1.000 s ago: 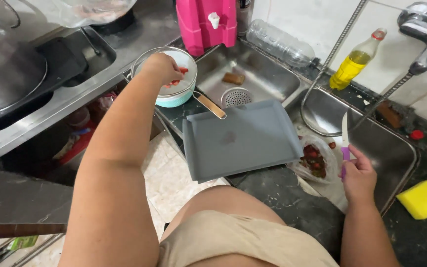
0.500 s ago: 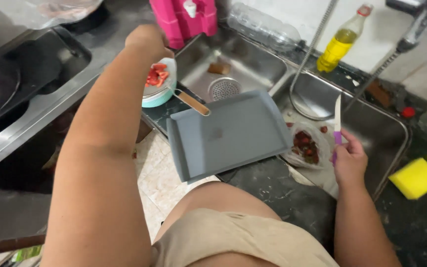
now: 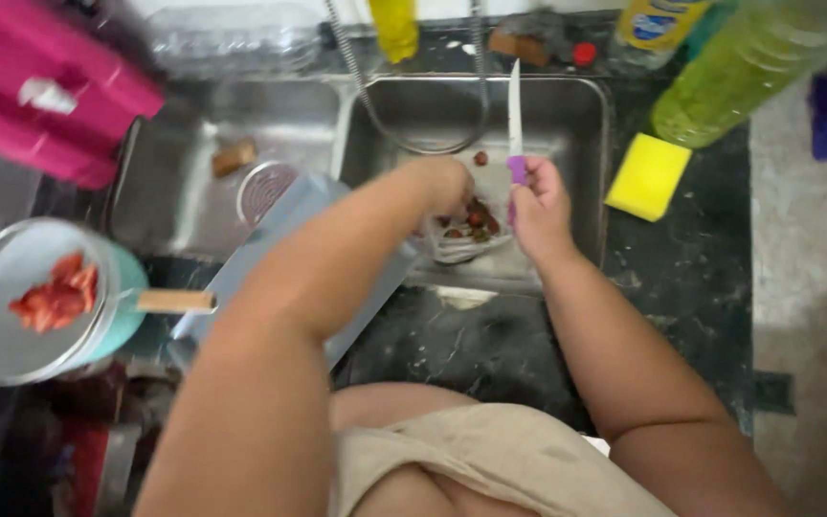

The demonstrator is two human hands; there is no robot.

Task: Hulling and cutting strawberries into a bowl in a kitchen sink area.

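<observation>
My right hand [image 3: 540, 206] grips a knife [image 3: 515, 120] with a purple handle, its blade pointing up and away over the right sink basin [image 3: 567, 105]. My left hand [image 3: 442, 182] reaches over a clear bag of small dark red fruits [image 3: 466, 225] at the basin's front edge; whether it holds one is hidden. A teal pan with a wooden handle [image 3: 40, 302] at the left holds cut red pieces [image 3: 55, 295]. A grey cutting board [image 3: 289, 215] lies under my left forearm.
The left sink basin [image 3: 193, 144] has a round drain strainer [image 3: 265, 191] and a brown scrap. A yellow sponge [image 3: 648, 174] lies on the dark counter at the right. Bottles stand behind the sink, a pink container [image 3: 40, 96] at top left.
My left hand left the pan at the left and swung right to the bag of fruits. The view has shifted right, centring on the right basin. The knife hand stays put.
</observation>
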